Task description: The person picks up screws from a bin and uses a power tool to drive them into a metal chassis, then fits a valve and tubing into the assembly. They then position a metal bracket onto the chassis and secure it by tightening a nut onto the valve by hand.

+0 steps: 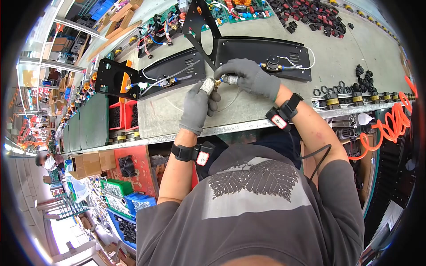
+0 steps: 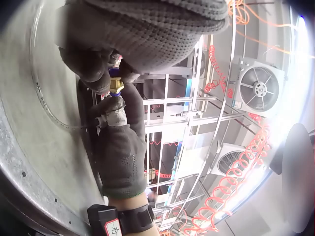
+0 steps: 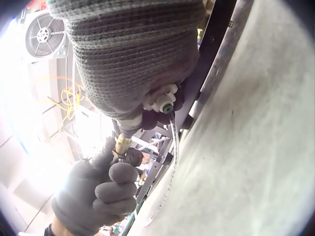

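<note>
Both hands wear grey gloves with silvery-white wrapping on some fingertips, and they meet above the workbench. The left hand [image 1: 195, 105] pinches one end of a small brass fitting [image 1: 218, 82], which has blue rings in the left wrist view [image 2: 116, 86]. At its other end the right hand [image 1: 256, 79] pinches the same fitting, thumb and fingers close against it. A white plastic connector [image 3: 161, 101] with a green port lies against the right hand's fingers, and a clear printed tube [image 3: 175, 152] hangs beside it. Fingers partly hide the brass piece.
Black metal panels [image 1: 266, 48] with valves and tubing lie just beyond the hands. Circuit boards and a pile of black-and-red parts [image 1: 310, 15] are at the back. Black clips [image 1: 364, 79] lie at right, red bins [image 1: 116, 116] at left. The bench's metal edge [image 1: 177, 136] runs nearest the body.
</note>
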Demonstrator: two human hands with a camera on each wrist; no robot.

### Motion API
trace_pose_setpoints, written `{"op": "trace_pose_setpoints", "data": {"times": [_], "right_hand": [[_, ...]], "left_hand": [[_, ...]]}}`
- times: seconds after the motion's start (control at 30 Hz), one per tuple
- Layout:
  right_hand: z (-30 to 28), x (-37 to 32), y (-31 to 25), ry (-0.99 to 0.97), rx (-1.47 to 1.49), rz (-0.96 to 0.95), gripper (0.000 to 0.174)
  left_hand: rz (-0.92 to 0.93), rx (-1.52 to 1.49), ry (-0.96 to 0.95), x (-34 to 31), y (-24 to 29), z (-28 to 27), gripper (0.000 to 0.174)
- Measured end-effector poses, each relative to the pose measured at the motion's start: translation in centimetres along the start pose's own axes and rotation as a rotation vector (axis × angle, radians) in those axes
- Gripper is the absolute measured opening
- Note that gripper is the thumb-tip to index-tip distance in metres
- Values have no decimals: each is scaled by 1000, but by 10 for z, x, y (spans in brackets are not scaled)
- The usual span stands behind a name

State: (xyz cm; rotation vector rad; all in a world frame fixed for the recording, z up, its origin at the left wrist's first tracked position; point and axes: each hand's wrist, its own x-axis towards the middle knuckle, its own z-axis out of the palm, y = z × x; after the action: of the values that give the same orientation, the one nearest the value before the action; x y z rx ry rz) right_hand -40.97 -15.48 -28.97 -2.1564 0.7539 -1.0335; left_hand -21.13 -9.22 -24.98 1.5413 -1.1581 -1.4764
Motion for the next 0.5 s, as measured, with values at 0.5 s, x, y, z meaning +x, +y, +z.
{"op": "trace_pose_setpoints", "data": {"times": [0.5], "right_hand": [[3,0,0,44,251,104,27]], "left_hand": [[448,957,377,-9,-28,-9,43]]}}
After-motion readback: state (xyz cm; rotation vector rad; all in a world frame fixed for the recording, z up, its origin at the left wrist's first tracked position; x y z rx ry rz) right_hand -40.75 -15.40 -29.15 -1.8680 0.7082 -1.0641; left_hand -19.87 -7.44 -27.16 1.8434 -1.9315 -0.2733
